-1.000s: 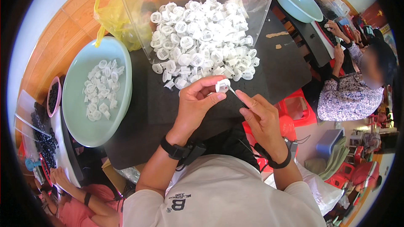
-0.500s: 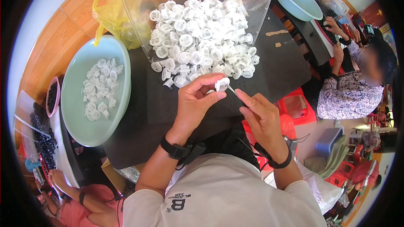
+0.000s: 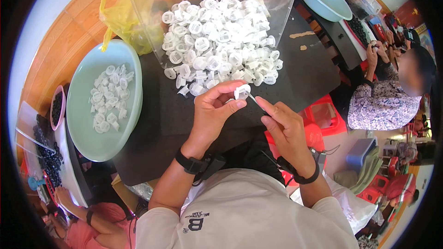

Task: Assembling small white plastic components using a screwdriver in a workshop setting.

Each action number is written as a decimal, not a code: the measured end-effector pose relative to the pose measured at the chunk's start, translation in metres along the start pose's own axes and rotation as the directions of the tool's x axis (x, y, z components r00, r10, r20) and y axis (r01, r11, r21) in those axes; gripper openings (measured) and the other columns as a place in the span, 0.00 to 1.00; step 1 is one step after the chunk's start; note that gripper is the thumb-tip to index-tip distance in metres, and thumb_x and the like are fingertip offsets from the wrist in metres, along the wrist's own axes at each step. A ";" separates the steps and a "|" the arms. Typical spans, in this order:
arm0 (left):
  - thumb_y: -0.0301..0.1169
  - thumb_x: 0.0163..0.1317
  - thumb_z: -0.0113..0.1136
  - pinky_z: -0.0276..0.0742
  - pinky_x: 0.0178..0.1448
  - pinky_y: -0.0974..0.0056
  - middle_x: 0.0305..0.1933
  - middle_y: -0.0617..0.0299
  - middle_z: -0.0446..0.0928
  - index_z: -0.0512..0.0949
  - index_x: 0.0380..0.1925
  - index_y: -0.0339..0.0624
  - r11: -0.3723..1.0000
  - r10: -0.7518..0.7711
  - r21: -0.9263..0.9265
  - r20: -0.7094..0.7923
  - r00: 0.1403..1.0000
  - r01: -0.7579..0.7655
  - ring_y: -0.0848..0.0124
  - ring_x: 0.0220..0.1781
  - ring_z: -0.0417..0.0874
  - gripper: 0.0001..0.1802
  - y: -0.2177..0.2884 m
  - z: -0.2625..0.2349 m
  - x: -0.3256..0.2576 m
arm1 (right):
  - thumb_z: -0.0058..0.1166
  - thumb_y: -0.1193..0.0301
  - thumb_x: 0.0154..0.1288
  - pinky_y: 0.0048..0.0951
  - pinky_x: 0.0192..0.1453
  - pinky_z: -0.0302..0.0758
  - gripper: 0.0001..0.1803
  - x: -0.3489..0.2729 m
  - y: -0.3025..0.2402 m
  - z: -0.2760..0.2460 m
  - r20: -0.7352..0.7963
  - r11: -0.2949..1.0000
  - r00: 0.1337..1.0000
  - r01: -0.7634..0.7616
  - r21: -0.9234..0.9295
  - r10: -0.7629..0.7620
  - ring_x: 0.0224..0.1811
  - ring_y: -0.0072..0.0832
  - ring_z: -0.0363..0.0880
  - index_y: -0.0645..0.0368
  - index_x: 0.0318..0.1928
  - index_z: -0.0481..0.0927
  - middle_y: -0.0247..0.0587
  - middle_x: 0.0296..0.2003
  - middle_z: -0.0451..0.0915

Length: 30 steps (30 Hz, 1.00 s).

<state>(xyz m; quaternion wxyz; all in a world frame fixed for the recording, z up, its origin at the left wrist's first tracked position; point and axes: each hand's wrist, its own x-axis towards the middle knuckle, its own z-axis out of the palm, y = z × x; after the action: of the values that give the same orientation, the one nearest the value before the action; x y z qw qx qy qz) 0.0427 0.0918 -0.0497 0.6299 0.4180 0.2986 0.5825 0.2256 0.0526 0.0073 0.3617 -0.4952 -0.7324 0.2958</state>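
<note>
My dark table (image 3: pixel 143 150) bears heaped white plastic parts (image 3: pixel 221 37) around a clear box's (image 3: pixel 291 4) open front toward the far edge, a pale green basin (image 3: pixel 87 129) along the left edge, and, seemingly, a yellow bag (image 3: pixel 127 20) beyond it.

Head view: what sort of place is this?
Probably a manual assembly or finishing workshop, given a large heap of small white plastic parts, a pale green rounded plastic basin holding more, and a person in a patterned top beside another black table.
</note>
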 end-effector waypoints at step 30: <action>0.19 0.58 0.63 0.77 0.56 0.67 0.48 0.60 0.81 0.78 0.51 0.35 0.994 -0.111 0.003 0.087 0.990 0.112 0.74 0.48 0.81 0.19 0.001 0.000 0.001 | 0.58 0.77 0.57 0.31 0.21 0.67 0.25 0.000 0.005 -0.036 0.086 0.922 0.988 0.150 -0.358 -0.127 0.20 0.29 0.70 0.42 0.56 0.79 0.34 0.23 0.67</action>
<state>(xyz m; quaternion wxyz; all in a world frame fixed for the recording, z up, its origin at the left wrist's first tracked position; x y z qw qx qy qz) 0.0423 0.0932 -0.0489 0.6742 0.4252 0.2932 0.5279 0.2577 0.0572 0.0236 0.2612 -0.4910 -0.8184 0.1441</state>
